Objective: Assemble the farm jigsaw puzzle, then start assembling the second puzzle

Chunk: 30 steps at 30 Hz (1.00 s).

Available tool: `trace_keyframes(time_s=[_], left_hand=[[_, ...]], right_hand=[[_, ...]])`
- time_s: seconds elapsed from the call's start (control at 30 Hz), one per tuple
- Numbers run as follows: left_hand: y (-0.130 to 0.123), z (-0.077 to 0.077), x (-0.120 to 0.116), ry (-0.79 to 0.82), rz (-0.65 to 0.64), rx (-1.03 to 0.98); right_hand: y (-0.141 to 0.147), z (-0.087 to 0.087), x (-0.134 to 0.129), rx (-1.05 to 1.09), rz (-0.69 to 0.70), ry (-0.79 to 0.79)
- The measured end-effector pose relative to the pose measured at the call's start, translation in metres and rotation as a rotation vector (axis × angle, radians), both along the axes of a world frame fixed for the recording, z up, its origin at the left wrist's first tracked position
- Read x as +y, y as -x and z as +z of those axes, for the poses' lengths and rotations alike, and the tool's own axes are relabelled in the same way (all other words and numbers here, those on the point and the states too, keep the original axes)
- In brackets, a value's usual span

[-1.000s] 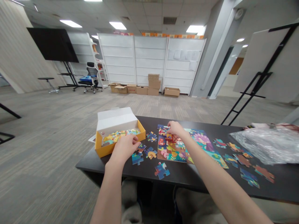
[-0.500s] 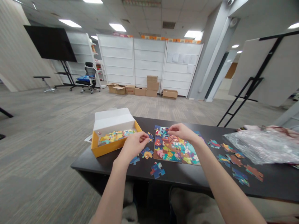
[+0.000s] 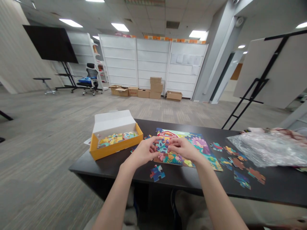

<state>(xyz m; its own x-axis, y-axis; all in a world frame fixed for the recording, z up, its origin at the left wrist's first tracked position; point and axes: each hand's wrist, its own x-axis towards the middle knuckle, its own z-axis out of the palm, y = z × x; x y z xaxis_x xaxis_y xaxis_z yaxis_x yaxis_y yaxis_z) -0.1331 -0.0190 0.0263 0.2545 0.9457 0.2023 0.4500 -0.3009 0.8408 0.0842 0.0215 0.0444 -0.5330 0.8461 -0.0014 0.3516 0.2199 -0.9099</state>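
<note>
Over the left part of a colourful puzzle (image 3: 201, 143) on the black table, a blue-teal puzzle piece (image 3: 162, 146) is held between both hands. My left hand (image 3: 145, 150) grips its left side, thumb and fingers bent. From the other side, my right hand (image 3: 184, 149) pinches it with thumb and fingertips. The red barn at the puzzle's top left shows above my hands. A loose blue and red puzzle piece (image 3: 157, 173) lies in front of the puzzle, near my left wrist. Other pieces beside my left hand are mostly hidden behind it.
A yellow box (image 3: 117, 150) with a raised white lid holds more pieces at the left. Several loose pieces (image 3: 237, 163) lie right of the puzzle. Clear plastic wrapping (image 3: 268, 148) covers the table's right end. An easel (image 3: 254, 86) stands behind it.
My right hand has come down and nearer with the piece, uncovering the barn. My left hand has moved right and its fingers now meet the piece from the left.
</note>
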Motion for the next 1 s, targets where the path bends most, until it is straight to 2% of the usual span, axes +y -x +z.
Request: trace_keyframes(time_s=[0.27, 0.37, 0.6, 0.83, 1.0], left_hand=[[-0.002, -0.013, 0.002, -0.283, -0.008, 0.134], [-0.001, -0.018, 0.003, -0.338, -0.008, 0.176], [-0.004, -0.020, -0.005, -0.268, 0.030, 0.209], [-0.019, -0.016, -0.007, -0.233, -0.016, 0.221], [-0.020, -0.020, -0.007, -0.188, 0.022, 0.160]], right_hand=[[0.007, -0.013, 0.002, 0.035, 0.066, 0.007], [0.011, -0.020, 0.004, 0.063, 0.077, 0.032], [0.001, -0.025, 0.003, 0.044, -0.104, 0.067], [-0.007, -0.023, -0.001, 0.108, -0.072, 0.044], [-0.012, -0.025, 0.000, 0.136, -0.078, 0.053]])
